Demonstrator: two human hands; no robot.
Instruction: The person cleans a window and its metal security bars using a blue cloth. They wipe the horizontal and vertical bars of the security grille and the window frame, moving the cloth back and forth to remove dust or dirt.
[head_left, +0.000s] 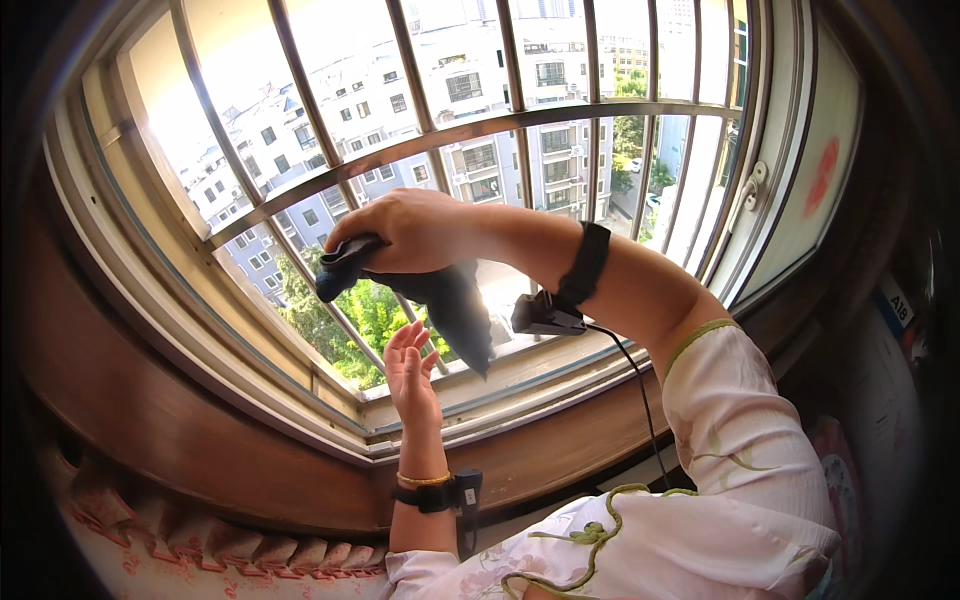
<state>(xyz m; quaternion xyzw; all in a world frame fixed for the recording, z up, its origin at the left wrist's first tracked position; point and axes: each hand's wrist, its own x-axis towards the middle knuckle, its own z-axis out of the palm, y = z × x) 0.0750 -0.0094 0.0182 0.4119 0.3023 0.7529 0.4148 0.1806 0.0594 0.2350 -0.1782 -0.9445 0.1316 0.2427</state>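
My right hand (405, 229) is raised before the window's metal bars and grips a dark cloth (457, 311). One bunched end of the cloth sticks out at my fingertips; the rest hangs below the hand in a point. Lower down, my left hand (412, 367) is held up with its fingers apart and nothing in it, just left of the hanging cloth and not touching it. Black straps with small devices are on both arms, and a cable runs from the device (547, 315) on the right one.
Metal window bars (472, 120) cross in front of me, with buildings and trees outside. A window sash with a handle (750, 187) stands at the right. Below the white sill track (525, 397) runs a brown wooden ledge (517, 465). Ruffled fabric (247, 551) lies at the lower left.
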